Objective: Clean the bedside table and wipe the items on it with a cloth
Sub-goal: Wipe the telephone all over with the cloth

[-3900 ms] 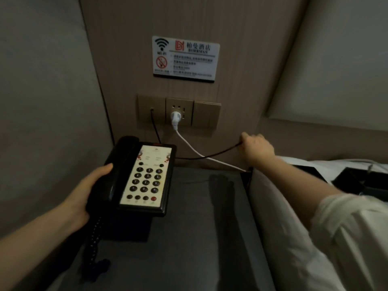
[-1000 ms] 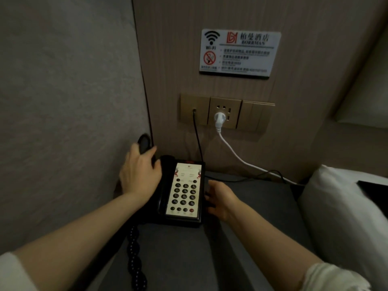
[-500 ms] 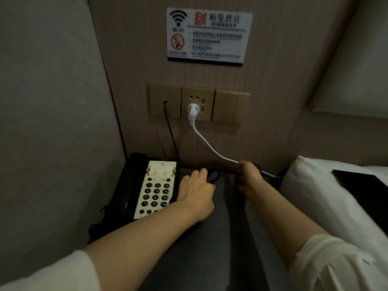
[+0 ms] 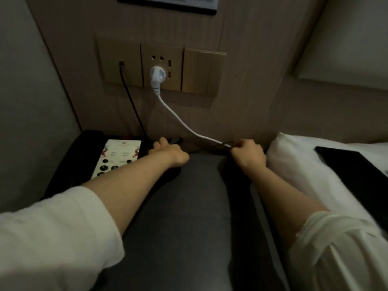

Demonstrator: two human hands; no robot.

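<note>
Both hands are reaching to the back edge of the dark grey table (image 4: 184, 206), where it is meeting the wood-panelled wall (image 4: 247, 80). The right hand (image 4: 248, 154) is curling into a fist around cords at the rear right corner: the white cable (image 4: 178, 120) is running down from a white plug (image 4: 156, 75) seated in the brass-coloured socket panel (image 4: 161, 66) and is passing into this grip, and a thin dark cord is lying along with it at the knuckles. The left hand (image 4: 170, 151) is resting at the back of the table just right of the telephone (image 4: 92, 158), its fingers bending over something dark against the wall; whether it is gripping that thing or only touching it cannot be told in this dim light. The telephone, black with a pale keypad face, is sitting in the rear left corner of the table, partly hiding under the left forearm. A black cord (image 4: 130, 97) is dropping from the left plate of the socket panel down behind the telephone. A white pillow (image 4: 298, 164) is lying just beside the right edge of the table, with a flat black item (image 4: 352, 171) lying on top of it. Both arms are wearing white sleeves pushed up the forearms. No cloth is showing in either hand.
</note>
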